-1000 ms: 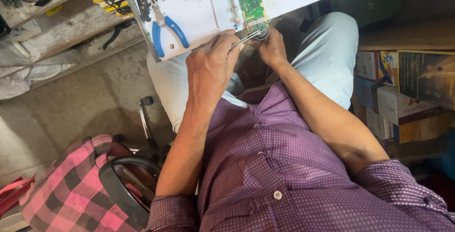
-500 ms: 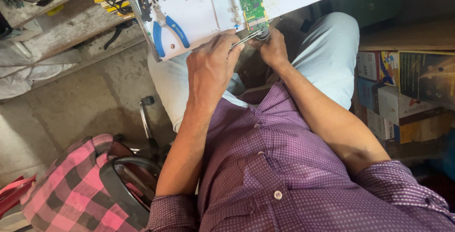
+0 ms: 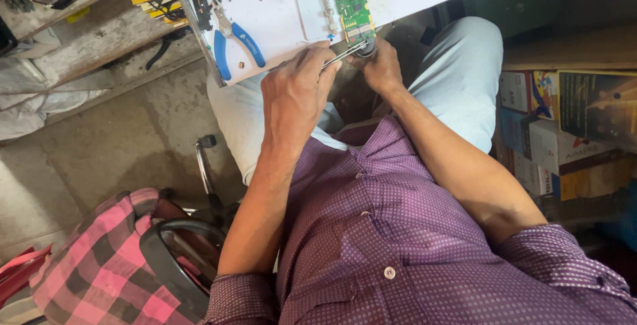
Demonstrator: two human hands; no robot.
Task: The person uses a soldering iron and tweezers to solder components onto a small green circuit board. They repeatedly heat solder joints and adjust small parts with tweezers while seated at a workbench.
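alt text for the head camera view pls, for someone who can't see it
Seen from above, a seated person in a purple shirt holds metal tweezers in the left hand, tips at a green circuit board that the right hand steadies at the edge of a white table. Blue-handled pliers lie on the table.

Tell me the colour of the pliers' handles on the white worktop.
Blue, seen in the head view: pliers.

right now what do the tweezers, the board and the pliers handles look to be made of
Tweezers in the left hand: bare metal, judging by the thin silvery gleam. Circuit board, steadied by the right hand: probably green-coated laminate with small mounted parts. Pliers handles: likely blue plastic or rubber sleeves, smooth and matte.
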